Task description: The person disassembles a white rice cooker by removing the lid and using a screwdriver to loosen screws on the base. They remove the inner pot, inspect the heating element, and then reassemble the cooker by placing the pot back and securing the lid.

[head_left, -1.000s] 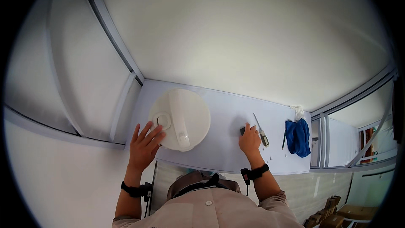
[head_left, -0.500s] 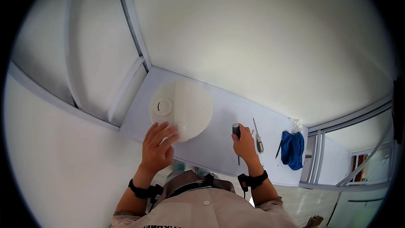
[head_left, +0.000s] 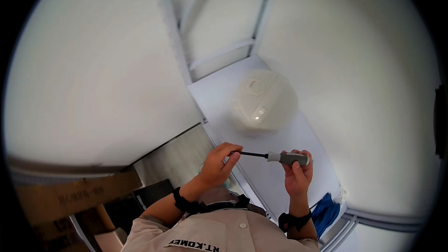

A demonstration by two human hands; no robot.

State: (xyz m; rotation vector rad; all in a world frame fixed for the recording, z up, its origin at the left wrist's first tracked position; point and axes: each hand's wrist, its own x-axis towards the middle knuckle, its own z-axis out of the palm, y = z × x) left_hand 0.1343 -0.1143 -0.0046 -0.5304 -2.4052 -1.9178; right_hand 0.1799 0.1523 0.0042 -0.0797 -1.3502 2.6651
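A screwdriver (head_left: 254,154) with a grey handle and a dark shaft lies level across the space before my chest, over the near edge of the table. My right hand (head_left: 297,172) is wrapped round its handle. At the other end, my left hand (head_left: 219,163) pinches the tip of the shaft between thumb and fingers. Beyond both hands a round, cream-white device (head_left: 266,100) stands on the table. It has a raised band across its top and a small round ring on the upper left. Neither hand touches it.
The pale table (head_left: 219,84) runs along a white wall. A blue cloth (head_left: 325,214) lies at its right end, next to crumpled white material (head_left: 343,193). Metal frame posts (head_left: 175,23) rise at the far left. A cardboard box (head_left: 79,196) stands at the lower left.
My view has swung left. My left hand has gone from beside the round device to the screwdriver's tip. The screwdriver in my right hand has turned from pointing toward me to lying sideways.
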